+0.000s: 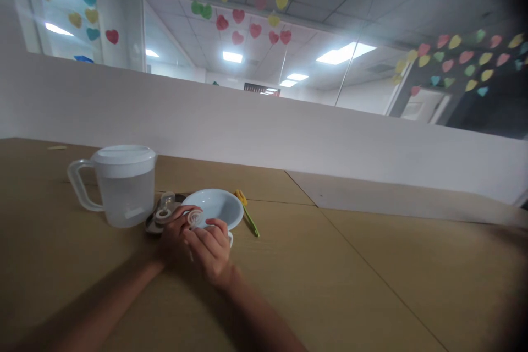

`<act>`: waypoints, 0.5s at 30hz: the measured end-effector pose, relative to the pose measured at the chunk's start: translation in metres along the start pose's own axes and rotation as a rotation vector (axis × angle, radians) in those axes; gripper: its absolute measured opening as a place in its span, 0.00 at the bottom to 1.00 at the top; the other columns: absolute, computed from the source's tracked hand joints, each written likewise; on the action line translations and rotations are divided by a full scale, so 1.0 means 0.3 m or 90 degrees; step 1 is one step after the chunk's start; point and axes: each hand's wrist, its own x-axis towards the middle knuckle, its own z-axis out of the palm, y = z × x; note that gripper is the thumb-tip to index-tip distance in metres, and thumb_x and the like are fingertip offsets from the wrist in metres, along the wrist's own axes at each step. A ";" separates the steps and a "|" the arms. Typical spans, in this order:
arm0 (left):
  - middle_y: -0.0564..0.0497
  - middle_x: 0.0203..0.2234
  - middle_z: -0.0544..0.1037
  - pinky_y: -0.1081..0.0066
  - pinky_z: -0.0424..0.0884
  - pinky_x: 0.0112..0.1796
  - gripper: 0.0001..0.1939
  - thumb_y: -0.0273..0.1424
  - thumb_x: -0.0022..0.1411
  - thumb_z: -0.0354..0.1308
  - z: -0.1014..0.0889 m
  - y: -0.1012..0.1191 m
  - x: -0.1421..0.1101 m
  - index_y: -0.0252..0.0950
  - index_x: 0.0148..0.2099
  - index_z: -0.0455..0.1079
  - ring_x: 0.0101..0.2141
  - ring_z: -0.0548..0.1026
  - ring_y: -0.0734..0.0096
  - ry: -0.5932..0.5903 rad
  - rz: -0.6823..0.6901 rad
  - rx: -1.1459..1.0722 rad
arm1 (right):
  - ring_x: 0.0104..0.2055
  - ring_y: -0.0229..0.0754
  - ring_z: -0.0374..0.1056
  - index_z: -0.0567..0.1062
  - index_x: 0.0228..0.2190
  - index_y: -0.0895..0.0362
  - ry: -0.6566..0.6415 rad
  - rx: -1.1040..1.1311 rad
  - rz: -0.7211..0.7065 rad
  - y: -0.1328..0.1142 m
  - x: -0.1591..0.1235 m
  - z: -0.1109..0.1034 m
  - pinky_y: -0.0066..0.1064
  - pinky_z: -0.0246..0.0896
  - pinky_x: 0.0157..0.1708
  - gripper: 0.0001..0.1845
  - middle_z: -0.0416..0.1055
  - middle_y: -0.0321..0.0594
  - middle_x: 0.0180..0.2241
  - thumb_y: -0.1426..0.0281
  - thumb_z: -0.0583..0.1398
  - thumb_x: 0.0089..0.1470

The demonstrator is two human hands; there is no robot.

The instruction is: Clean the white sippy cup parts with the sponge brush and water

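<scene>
My left hand (175,231) and my right hand (212,250) meet just in front of a white bowl (214,198). Between their fingers is a small translucent round piece (194,218) with ring-like ridges, pinched from both sides; its exact kind is unclear. Something thin and pale hangs below the fingers, mostly hidden. A white curved handle (231,238) shows beside my right hand, and the thing it belongs to is covered. Left of my hands lies a dark metal tray (152,226) bearing a white ring (163,214) and a clear cap-like part (168,199).
A translucent lidded pitcher (127,192) stands at the left, its handle facing left. A green-handled brush with a yellow head (251,221) lies right of the bowl. Behind the wooden table (371,264) rises a white wall (231,126) with glass above.
</scene>
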 end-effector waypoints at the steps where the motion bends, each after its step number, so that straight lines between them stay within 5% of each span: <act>1: 0.46 0.38 0.76 0.67 0.76 0.38 0.13 0.26 0.63 0.44 0.004 -0.011 -0.004 0.36 0.42 0.70 0.38 0.75 0.66 -0.005 0.002 -0.015 | 0.34 0.36 0.67 0.74 0.41 0.58 0.007 0.009 -0.003 -0.003 0.005 -0.003 0.36 0.63 0.45 0.12 0.75 0.39 0.30 0.74 0.52 0.61; 15: 0.46 0.42 0.75 0.63 0.73 0.44 0.15 0.24 0.60 0.45 0.018 -0.048 -0.011 0.37 0.38 0.73 0.43 0.74 0.63 0.011 0.008 0.027 | 0.34 0.36 0.67 0.75 0.42 0.60 0.035 0.052 -0.028 -0.030 0.048 -0.057 0.34 0.66 0.44 0.11 0.76 0.39 0.31 0.74 0.54 0.60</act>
